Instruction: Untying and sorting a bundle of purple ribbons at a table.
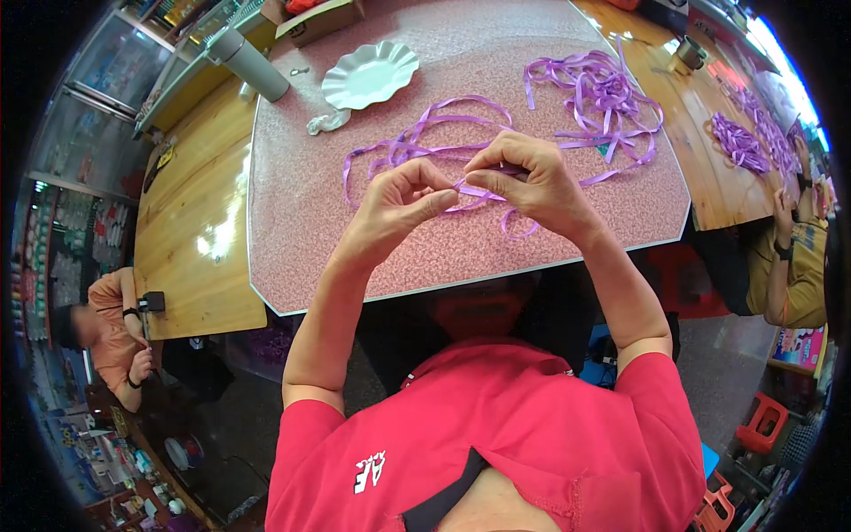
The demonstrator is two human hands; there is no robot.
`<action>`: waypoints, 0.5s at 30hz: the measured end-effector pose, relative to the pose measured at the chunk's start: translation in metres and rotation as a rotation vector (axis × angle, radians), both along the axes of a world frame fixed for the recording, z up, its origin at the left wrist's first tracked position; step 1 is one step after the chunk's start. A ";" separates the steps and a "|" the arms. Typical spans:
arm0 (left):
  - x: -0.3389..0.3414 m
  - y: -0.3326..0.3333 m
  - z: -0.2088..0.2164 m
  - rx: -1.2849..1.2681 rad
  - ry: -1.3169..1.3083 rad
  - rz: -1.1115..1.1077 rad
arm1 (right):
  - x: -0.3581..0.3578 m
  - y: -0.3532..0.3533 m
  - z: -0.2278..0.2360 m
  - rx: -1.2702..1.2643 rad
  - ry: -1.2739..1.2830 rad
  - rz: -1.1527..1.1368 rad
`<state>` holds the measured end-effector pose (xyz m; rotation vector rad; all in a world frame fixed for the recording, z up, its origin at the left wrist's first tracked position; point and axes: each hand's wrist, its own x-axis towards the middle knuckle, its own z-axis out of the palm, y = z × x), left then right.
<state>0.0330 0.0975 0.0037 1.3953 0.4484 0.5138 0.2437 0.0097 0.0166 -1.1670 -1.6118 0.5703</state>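
Both my hands are raised close together over the pink-patterned table top [425, 257]. My left hand [399, 208] pinches a purple ribbon [480, 197] between thumb and forefinger. Right beside it, my right hand [529, 182] is closed on the same ribbon, its thumb against the curled fingers; a small dark piece shows there, too little seen to name. Loose loops of purple ribbon [443, 106] lie on the table beyond my hands. A tangled heap of purple ribbon [596, 89] sits farther right, with strands running back toward my hands.
Beyond the loops stand a white scalloped plate [370, 76] and a grey tumbler [248, 64], with a crumpled clear wrapper [329, 121] near the plate. A cardboard box [321, 22] is at the far edge. One person [115, 328] sits left; another person [789, 266] handles purple ribbon [740, 144] at right.
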 end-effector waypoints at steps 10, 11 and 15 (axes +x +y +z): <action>0.008 -0.009 -0.004 0.228 0.017 0.076 | -0.004 -0.004 -0.001 -0.080 0.031 0.019; 0.008 -0.008 -0.007 0.183 -0.010 0.055 | -0.003 -0.004 -0.001 -0.098 0.042 0.008; 0.011 -0.009 -0.010 0.197 0.020 0.105 | -0.002 -0.005 -0.004 -0.137 0.095 0.000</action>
